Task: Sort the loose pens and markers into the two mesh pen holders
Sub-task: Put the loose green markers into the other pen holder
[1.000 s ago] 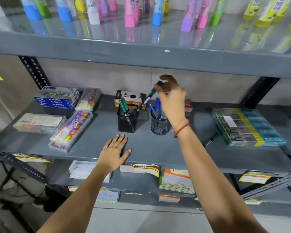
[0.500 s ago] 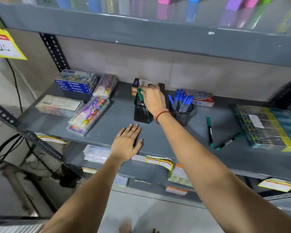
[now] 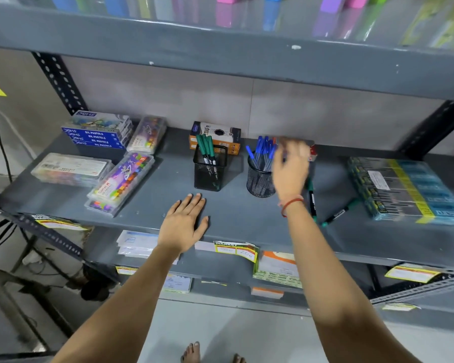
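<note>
A square black mesh holder (image 3: 209, 169) stands mid-shelf with several green-capped markers (image 3: 206, 149) upright in it. To its right a round mesh holder (image 3: 258, 180) holds several blue pens (image 3: 263, 150). Two loose green-capped markers lie on the shelf: one (image 3: 312, 199) partly behind my right wrist, another (image 3: 338, 213) angled further right. My right hand (image 3: 290, 169) hovers blurred just right of the round holder, fingers apart, nothing in it. My left hand (image 3: 184, 224) rests flat on the shelf's front edge.
Pastel boxes (image 3: 97, 133) and crayon cases (image 3: 121, 183) fill the shelf's left. An orange box (image 3: 216, 133) sits behind the holders. A blue-yellow pack (image 3: 404, 189) lies at right. The upper shelf (image 3: 220, 56) overhangs closely.
My right hand dropped the green marker into the square holder, let go, and swung right past the round holder. My left hand stayed put.
</note>
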A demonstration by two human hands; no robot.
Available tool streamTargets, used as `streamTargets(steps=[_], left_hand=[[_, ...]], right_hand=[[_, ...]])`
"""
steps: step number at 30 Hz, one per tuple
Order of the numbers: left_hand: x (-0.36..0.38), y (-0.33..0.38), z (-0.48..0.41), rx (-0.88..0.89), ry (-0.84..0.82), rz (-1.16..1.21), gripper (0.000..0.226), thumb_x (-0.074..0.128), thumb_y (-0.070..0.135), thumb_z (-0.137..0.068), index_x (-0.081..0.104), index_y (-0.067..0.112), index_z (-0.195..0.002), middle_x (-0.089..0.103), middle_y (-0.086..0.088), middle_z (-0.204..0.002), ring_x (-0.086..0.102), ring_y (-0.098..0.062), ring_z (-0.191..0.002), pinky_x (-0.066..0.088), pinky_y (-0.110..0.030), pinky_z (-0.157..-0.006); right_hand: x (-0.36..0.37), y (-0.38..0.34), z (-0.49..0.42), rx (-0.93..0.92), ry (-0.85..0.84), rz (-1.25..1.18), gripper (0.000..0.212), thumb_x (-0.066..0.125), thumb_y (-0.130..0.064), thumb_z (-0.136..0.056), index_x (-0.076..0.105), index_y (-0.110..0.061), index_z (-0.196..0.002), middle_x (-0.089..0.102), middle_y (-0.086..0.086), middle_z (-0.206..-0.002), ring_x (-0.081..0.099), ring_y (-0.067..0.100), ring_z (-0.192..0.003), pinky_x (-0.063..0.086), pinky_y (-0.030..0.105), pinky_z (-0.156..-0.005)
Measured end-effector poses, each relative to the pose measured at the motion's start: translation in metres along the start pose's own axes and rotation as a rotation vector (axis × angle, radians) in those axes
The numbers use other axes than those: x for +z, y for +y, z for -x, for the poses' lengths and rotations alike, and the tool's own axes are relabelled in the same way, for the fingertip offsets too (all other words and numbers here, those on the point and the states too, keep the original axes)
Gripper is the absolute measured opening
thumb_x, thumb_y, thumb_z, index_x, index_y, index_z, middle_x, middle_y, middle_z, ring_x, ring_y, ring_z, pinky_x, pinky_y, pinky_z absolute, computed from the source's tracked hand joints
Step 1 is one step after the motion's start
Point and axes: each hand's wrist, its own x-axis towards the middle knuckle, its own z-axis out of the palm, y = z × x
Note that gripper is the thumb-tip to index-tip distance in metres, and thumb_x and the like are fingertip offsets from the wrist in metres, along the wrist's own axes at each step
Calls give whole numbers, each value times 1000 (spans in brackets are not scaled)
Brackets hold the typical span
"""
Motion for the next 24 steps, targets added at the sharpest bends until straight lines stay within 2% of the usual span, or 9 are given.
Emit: streamTargets(steps=[2,5,7,10,16,18,21,24], left_hand=[[0,0,0,2,7,1,61,25,48,-88,47,12,-133,46,-6,-141,37,-24,-132,23,-39,-108],[1,0,0,8,8,-1,61,26,48,-88,47,12,-133,46,-7,-140,37,-25,-132,25,-40,-108],[1,0,0,6,4,-5,61,25,48,-88,47,12,-133,46,-7,-141,37,-24,-132,25,-40,-108],[2,0,0,4,8,-12,61,24,48,-88,47,13,-133,45,-6,-141,36,-24,-133,21,-38,-108],[3,-1,0,7,5,-17,62,22,49,-89,43,15,-136,42,-4,-143,32,-21,-135,20,-39,-110],[4,-2,0,5,0,-21,63,21,50,-89,41,16,-137,40,-3,-144,30,-20,-135,19,-38,-111],[3,-2,0,4,4,-24,63,20,51,-89,41,16,-137,40,-2,-145,30,-20,-136,18,-37,-111],[2,-1,0,5,-6,-28,62,21,50,-90,42,15,-137,40,-3,-144,31,-21,-135,20,-38,-110]], right_hand=[[-19,32,-11,109,55,78,16,49,-8,-89,60,4,-92,59,28,-97,53,42,-102,34,35,-87],[-33,69,-21,318,-145,231,21,49,-5,-87,60,4,-103,59,26,-110,49,40,-112,45,42,-87],[-35,82,-16,395,-282,293,22,52,-3,-86,61,3,-105,61,27,-112,52,41,-114,49,44,-88],[-33,86,0,431,-370,373,21,56,-6,-87,62,3,-105,63,31,-109,55,44,-110,49,46,-89],[-36,66,23,350,-362,450,16,50,3,-88,58,8,-102,61,32,-107,56,46,-106,49,48,-83],[-39,59,33,322,-323,403,17,52,3,-87,56,7,-103,62,31,-106,58,46,-103,50,48,-82],[-45,45,47,242,-223,187,28,58,1,-85,55,2,-113,64,25,-105,61,42,-98,53,47,-85],[-53,10,47,131,-151,-101,41,59,-1,-86,49,-4,-126,59,16,-103,61,27,-89,53,38,-85]])
